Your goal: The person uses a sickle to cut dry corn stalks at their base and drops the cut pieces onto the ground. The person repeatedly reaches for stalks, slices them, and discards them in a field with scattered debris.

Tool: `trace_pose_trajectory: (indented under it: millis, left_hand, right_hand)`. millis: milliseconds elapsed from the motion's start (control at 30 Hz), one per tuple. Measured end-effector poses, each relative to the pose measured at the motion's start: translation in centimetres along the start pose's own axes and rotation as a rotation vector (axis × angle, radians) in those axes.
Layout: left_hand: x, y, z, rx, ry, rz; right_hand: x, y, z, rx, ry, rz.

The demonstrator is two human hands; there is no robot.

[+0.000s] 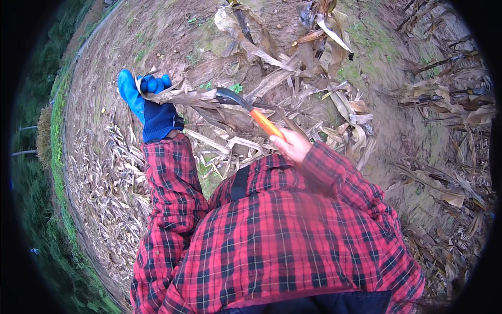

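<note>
My left hand [149,94], in a blue work glove, is closed around a dry corn stalk [191,98] with withered leaves. The stalk stretches from the glove toward the middle of the view. My bare right hand [293,145] grips the orange handle of a sickle [266,123]. Its dark curved blade [230,97] reaches up and left, against the stalk's leaves; whether the edge touches the stalk itself I cannot tell. Part of the stalk's lower end is hidden among other leaves.
Standing dry corn stalks [321,31] rise ahead, and more [465,110] line the right side. Cut stalks and leaf litter [110,183] cover the ground at left. Bare reddish soil [172,31] lies ahead. Green grass [61,125] edges the field at far left.
</note>
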State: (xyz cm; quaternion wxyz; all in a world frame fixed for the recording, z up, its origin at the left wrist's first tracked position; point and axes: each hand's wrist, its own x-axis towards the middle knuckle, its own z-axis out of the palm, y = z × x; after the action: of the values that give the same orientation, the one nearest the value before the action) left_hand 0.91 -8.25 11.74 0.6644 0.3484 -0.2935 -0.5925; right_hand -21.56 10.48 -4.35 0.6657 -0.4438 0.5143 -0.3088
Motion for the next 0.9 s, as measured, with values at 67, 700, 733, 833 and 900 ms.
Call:
trace_pose_trajectory:
  millis: [67, 700, 733, 833, 900]
  left_hand:
    - [0.1, -0.9, 2.7, 0.098, -0.041, 0.088]
    - [7.2, -7.1, -14.8, 1.558, -0.273, -0.386]
    - [4.9, -9.4, -10.9, 1.523, -0.333, -0.312]
    - [-0.2, -13.1, 2.9, 1.680, -0.717, 0.087]
    - [-1.5, -14.7, 10.7, 1.767, -0.914, 0.491]
  right_hand:
    - [1.4, -2.8, 0.4, 0.216, -0.054, 0.060]
    - [-13.5, 6.8, -10.7, 0.279, 0.607, 0.084]
    - [-13.8, 7.2, -11.7, 0.327, 0.623, 0.107]
    - [-13.2, 9.4, -14.7, 0.155, 0.687, 0.336]
    - [-12.0, 12.1, -15.6, -0.296, 0.767, 0.147]
